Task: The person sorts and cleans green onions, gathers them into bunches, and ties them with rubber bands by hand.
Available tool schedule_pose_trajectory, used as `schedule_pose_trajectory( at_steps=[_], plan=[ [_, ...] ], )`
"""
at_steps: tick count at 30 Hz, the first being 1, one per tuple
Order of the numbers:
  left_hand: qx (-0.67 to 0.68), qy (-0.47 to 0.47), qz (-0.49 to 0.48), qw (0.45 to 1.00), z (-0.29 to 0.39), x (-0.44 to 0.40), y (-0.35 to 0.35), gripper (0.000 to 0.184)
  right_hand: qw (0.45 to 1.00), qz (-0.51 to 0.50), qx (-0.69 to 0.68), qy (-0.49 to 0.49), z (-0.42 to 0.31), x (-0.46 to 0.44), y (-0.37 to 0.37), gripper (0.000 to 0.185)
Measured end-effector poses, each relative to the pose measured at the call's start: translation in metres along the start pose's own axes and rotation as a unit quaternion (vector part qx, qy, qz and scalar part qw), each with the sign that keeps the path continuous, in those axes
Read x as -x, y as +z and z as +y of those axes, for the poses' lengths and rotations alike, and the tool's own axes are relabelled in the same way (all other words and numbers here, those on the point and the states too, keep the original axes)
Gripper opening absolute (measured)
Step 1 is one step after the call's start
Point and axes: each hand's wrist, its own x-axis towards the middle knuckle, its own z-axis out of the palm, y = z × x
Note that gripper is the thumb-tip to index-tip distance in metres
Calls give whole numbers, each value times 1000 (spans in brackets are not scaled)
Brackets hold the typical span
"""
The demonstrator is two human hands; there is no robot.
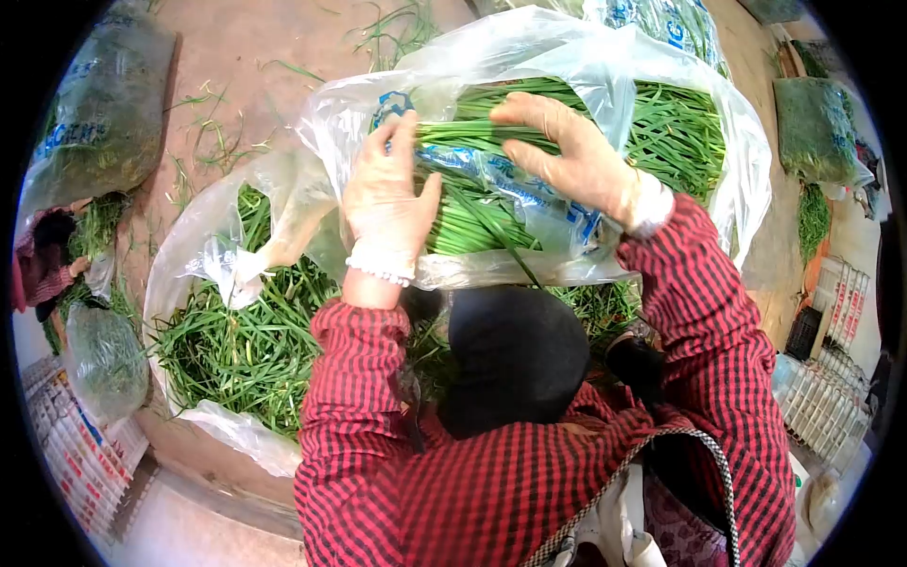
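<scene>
My left hand (385, 194), in a thin pale glove, is at the left end of a bundle of long green stems (453, 135), which look like garlic chives. Its fingertips touch the stem ends, and the thumb stands apart. From the right, my gloved right hand (581, 163) reaches over the same bundle, fingers on the upper side and thumb on the lower, with a gap between them. Beneath both hands lies an open clear plastic bag (364, 99) with blue print, packed with more green bundles (675, 132). A printed flap of plastic (501, 175) crosses the stems.
At lower left, another plastic bag (213, 255) holds loose green leaves (250, 340). Filled bags (104, 113) stand at far left and right (817, 128). A person's sleeve (47, 269) shows at the left edge. White crates (831, 402) are at right; leaf scraps litter the floor.
</scene>
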Motion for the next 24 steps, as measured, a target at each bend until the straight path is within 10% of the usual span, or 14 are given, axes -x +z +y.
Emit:
schedule_pose_trajectory(
  at_steps=[2,6,7,8,11,13,18,20,24],
  plan=[
    [-80,87,-39,992,-2,-6,5,61,970,-59,218,-86,-11,13,-17,36],
    [-48,73,-118,989,-28,-26,-8,38,840,-273,428,190,-7,31,-61,49],
    [-48,99,-101,989,-33,-27,-14,33,788,-281,533,128,0,41,-76,51],
    [-47,99,-101,989,-37,-28,-19,33,828,-236,509,16,9,54,-93,45],
    [-40,97,-146,984,-36,-33,-32,22,813,-371,419,158,-13,51,-116,37],
    [18,143,-70,987,-34,-32,-36,20,931,-226,218,185,-22,47,-108,40],
    [277,108,23,954,-3,-32,-72,17,985,-145,-65,59,-50,33,-31,63],
    [190,101,-4,976,0,-32,-81,20,946,-145,-274,97,-86,31,-27,53],
    [-22,217,-118,969,-26,-40,-33,53,951,-162,-239,109,-107,81,-62,19]
  ],
)
